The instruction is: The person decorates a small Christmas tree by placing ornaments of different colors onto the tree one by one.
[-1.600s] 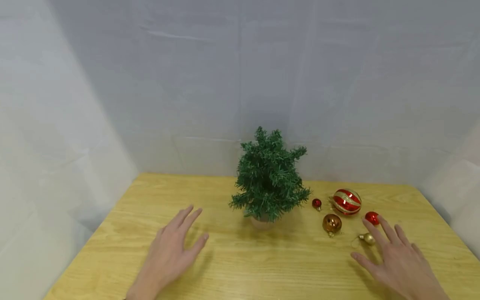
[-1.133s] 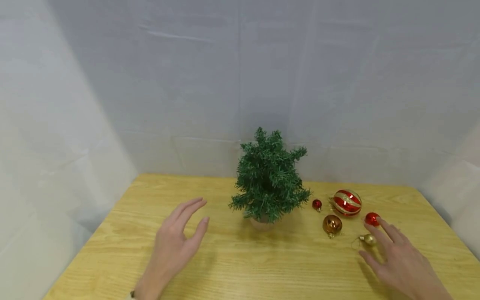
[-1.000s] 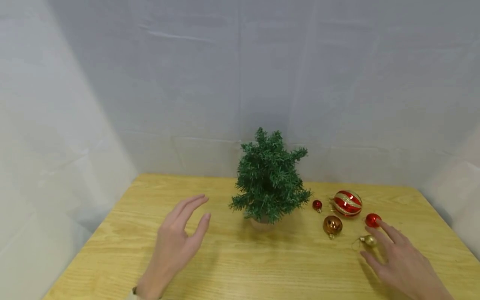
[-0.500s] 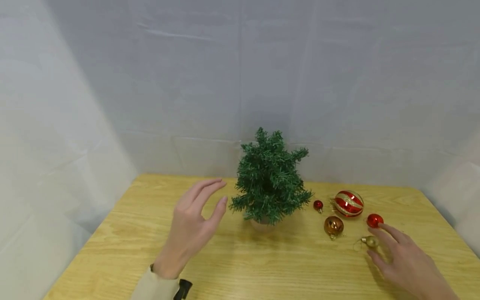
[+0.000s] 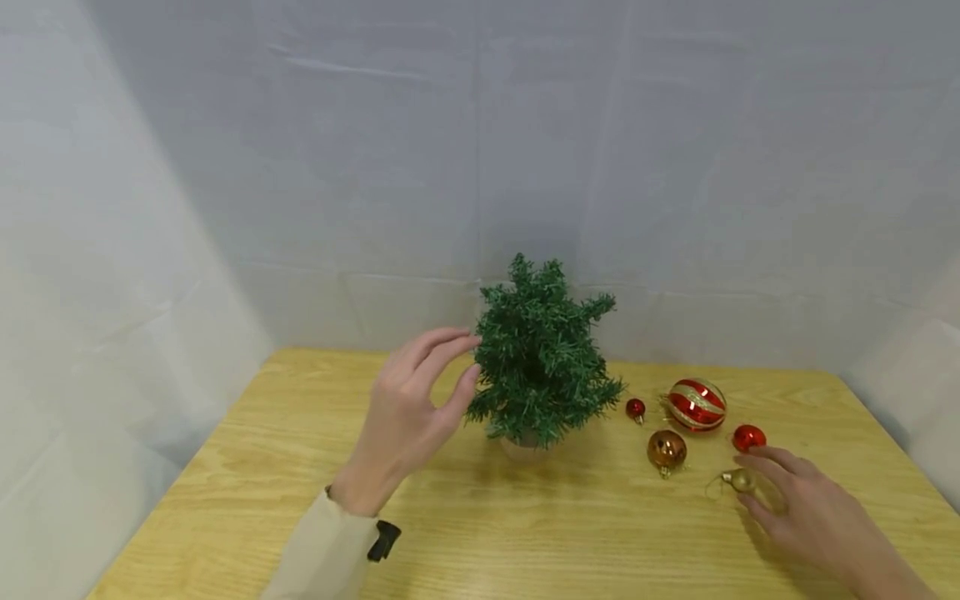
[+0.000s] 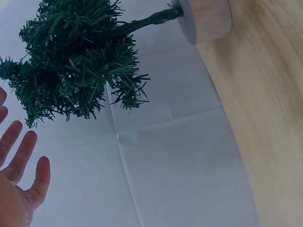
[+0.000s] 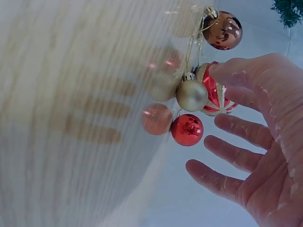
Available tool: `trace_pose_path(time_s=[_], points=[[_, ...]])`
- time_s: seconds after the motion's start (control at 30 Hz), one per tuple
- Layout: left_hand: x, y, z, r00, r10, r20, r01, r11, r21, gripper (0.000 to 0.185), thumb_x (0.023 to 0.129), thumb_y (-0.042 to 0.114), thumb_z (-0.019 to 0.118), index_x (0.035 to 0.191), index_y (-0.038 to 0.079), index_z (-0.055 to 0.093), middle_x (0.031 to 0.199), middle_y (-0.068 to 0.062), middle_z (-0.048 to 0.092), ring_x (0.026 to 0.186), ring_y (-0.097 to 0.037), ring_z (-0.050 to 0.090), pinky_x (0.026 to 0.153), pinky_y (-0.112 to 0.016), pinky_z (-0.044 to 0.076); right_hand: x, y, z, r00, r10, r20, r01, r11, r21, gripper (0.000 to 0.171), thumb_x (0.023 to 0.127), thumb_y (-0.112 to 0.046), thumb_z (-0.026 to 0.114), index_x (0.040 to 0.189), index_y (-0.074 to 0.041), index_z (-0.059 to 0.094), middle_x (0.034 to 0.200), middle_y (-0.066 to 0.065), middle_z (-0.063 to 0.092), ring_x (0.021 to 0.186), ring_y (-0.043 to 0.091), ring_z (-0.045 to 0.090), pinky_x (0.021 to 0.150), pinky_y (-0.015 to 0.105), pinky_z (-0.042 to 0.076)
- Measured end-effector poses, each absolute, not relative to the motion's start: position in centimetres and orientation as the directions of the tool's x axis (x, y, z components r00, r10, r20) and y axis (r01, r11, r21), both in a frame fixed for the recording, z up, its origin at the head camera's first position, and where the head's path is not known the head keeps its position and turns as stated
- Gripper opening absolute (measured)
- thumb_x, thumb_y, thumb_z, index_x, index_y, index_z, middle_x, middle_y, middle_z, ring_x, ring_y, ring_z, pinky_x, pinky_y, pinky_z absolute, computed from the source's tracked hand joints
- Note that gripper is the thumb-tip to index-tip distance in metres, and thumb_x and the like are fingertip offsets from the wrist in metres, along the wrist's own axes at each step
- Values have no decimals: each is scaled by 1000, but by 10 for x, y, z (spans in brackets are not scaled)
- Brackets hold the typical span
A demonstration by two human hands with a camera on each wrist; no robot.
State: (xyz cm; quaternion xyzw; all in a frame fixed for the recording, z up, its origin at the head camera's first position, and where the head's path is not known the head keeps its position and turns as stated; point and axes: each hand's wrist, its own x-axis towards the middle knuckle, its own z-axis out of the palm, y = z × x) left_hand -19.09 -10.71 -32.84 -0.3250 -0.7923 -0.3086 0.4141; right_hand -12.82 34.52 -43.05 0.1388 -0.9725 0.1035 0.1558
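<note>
A small artificial Christmas tree stands upright on a light wooden base. Beside its left branches is my left hand, fingers extended and thumb apart, the tips at or close to the needles; in the head view I cannot tell whether they touch. Over on the right, my right hand reaches low around a small gold bauble with a loop of thread. The right wrist view shows its fingers spread and straight, near the gold bauble without gripping it. A shiny red bauble lies just beyond the fingertips.
Behind the gold bauble lie a large red-and-gold striped bauble, a brown bauble and a tiny dark red bauble. All rest on the wooden table. White cloth hangs behind and at both sides.
My left hand has moved right and away from me, up to the tree's left side. The right hand has shifted slightly, its thumb and index finger now closer around the gold bauble.
</note>
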Motion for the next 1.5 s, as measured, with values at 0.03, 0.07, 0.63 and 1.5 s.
trace_pose_path(time_s=[0.03,0.07,0.63,1.5], points=[[-192,-106,-328,-445,260,857,770,600,218,29,95,17,70,122,9,72,124,-10,71,114,-26,67,98,-47,54,-129,346,-431,-915,-240,324,-302,941,-155,46,75,-15,87,118,-9,72,121,17,67,101,43,68,65,53,57],[-193,-106,-327,-445,262,856,769,601,216,28,95,17,70,122,9,73,124,-10,71,114,-26,67,97,-48,54,-130,346,-431,-914,-247,323,-307,940,-151,45,76,-15,87,117,-9,72,120,17,67,100,42,68,66,53,58],[-207,-94,-322,-390,345,854,792,599,120,21,93,13,74,114,12,76,122,-10,71,113,-26,67,86,-45,55,-138,348,-431,-957,-250,146,-270,953,-140,25,87,-16,78,111,-14,74,111,9,72,97,33,71,73,53,59],[-216,-88,-329,-201,418,886,690,702,-175,24,87,11,80,111,14,78,108,-5,75,105,-26,69,86,-44,53,-133,344,-432,-913,-248,325,-290,953,-88,27,80,-17,84,106,-17,76,97,-2,71,70,10,64,56,34,53]])
